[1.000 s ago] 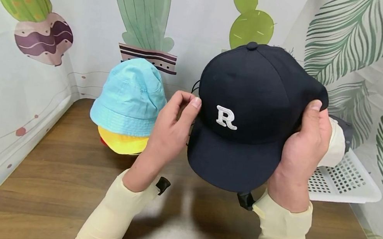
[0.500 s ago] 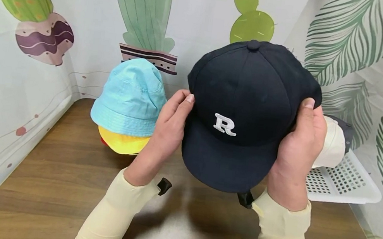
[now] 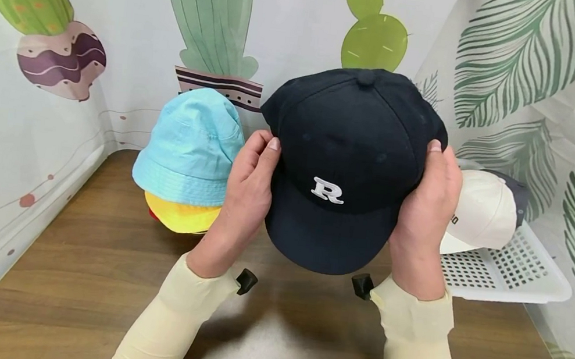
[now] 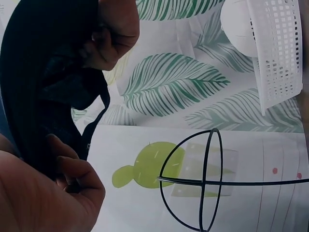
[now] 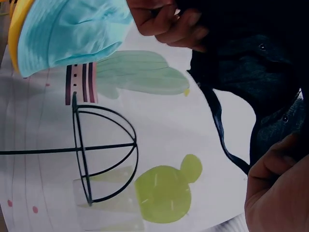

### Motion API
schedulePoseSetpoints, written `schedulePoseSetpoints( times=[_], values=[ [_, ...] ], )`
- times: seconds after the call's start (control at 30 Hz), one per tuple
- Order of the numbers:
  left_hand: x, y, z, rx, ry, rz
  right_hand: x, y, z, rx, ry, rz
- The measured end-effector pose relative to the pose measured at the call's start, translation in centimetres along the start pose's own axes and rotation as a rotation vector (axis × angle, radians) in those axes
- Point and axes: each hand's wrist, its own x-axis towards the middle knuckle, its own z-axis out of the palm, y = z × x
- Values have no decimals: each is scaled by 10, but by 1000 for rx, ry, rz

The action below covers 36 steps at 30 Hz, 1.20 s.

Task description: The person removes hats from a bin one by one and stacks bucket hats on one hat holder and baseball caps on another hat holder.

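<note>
A dark navy baseball cap (image 3: 346, 145) with a white letter R on its front is held up above the table, brim toward me. My left hand (image 3: 250, 184) grips its left edge, thumb outside and fingers curled inside, as the left wrist view shows. At the opposite edge my right hand (image 3: 427, 209) grips it the same way. The cap's open underside and back strap (image 5: 219, 130) show in the right wrist view. Beyond the cap stands a black wire hat stand (image 4: 203, 182) with a domed top, hidden behind the cap in the head view.
To the left, a light blue bucket hat (image 3: 191, 146) sits over a yellow hat (image 3: 181, 215), with a bit of red beneath. On the right, a white perforated basket (image 3: 545, 277) holds a cream cap (image 3: 484, 209) and a dark one (image 3: 521, 198). A printed cloth hangs behind the wooden table (image 3: 72, 274).
The cap has shifted left and tilted so its crown faces me more. My right hand has moved left with it; my left hand now grips the cap's left edge more fully.
</note>
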Motion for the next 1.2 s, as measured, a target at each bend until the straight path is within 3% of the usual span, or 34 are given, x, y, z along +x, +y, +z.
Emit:
schedulePoseSetpoints(
  times=[0.37,1.2],
  values=[
    [3,-6,-1,36,23,-4,4,15,1,38,-15,68],
    [10,-26,-3,77,57,-64,11,44,-3,-70,-8,124]
  ],
)
